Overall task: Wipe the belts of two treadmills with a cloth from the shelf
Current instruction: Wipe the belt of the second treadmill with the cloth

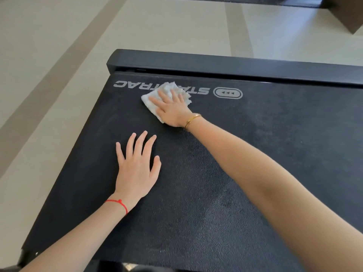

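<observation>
The white cloth lay on the treadmill belt, covering part of the printed lettering near the rear end. My right hand pressed it flat with straight, spread fingers, a gold bracelet at the wrist. My left hand rested open, palm down, on the belt nearer me, a red string around its wrist. Beyond the black end cap was pale floor.
</observation>
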`<control>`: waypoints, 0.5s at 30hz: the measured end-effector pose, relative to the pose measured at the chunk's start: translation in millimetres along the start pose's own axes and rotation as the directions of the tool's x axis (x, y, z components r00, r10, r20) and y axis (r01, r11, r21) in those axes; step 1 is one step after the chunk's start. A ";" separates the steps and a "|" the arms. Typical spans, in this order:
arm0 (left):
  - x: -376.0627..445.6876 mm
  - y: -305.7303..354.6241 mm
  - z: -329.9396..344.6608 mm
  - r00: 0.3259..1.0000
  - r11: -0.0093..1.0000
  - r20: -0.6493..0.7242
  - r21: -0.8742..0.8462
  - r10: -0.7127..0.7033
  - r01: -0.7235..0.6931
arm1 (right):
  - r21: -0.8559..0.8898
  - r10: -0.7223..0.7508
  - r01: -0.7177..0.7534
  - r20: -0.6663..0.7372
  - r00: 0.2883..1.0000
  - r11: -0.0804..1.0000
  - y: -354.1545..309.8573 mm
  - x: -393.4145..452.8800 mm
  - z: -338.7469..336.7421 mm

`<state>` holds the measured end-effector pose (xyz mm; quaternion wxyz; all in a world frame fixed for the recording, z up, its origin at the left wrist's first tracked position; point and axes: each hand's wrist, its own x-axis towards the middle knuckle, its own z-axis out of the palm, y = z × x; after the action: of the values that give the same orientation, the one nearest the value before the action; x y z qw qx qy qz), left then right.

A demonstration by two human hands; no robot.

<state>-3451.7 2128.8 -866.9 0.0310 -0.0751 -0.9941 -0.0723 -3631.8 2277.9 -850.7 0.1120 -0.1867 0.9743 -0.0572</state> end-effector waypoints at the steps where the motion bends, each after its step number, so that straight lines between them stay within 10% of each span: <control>1: -0.2 -0.6 0.6 1.000 1.000 0.003 0.001 0.000 0.000 | 0.009 -0.059 0.059 0.009 0.998 0.998 2.7 -2.9 -0.2; 10: 1.6 -1.5 0.8 1.000 0.999 0.001 -0.030 -0.014 0.014 | 0.118 0.449 -0.445 -0.010 0.893 0.888 145.5 -27.6 -24.8; 15: 0.2 -0.5 0.2 1.000 0.999 -0.015 -0.033 -0.011 0.011 | 0.058 0.239 -0.236 -0.060 0.969 0.970 87.0 -64.2 -3.5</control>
<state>-3452.0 2128.4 -867.1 0.0367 -0.0697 -0.9929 -0.0895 -3605.1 2382.8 -848.0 0.0901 -0.0639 0.9911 -0.0741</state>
